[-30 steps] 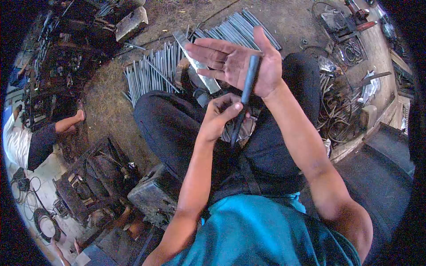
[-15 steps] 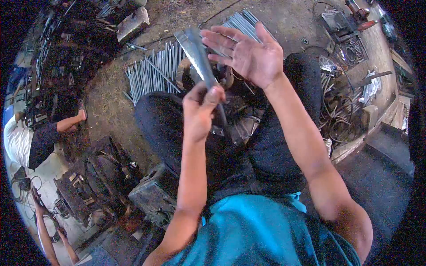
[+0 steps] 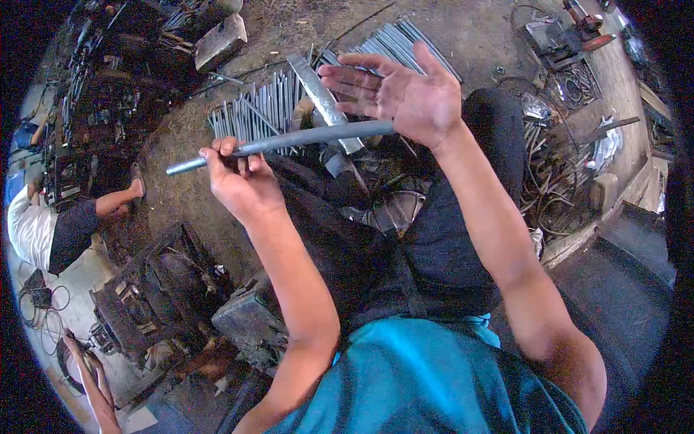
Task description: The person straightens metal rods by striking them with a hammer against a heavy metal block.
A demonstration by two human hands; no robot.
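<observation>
My left hand (image 3: 246, 181) grips a long grey metal rod (image 3: 311, 136) near its left part, holding it roughly level across the view. The rod's right end reaches the heel of my right hand (image 3: 408, 94), which is open, palm up, with its fingers spread. Behind the rod, a flat shiny metal strip (image 3: 318, 90) stands at a slant between my knees, partly hidden. Rows of thin metal rods (image 3: 264, 108) lie on the ground beyond my left knee. More rods (image 3: 405, 40) lie behind my right hand.
Dark machinery (image 3: 155, 289) stands at the lower left. A person in a white shirt (image 3: 32, 231) is at the far left, and another person's arms (image 3: 90, 383) show below. Wires and metal scraps (image 3: 553, 188) lie at the right, beside a wooden beam (image 3: 629, 181).
My left hand has moved left, and the rod it holds now lies level instead of upright. My right hand has barely moved.
</observation>
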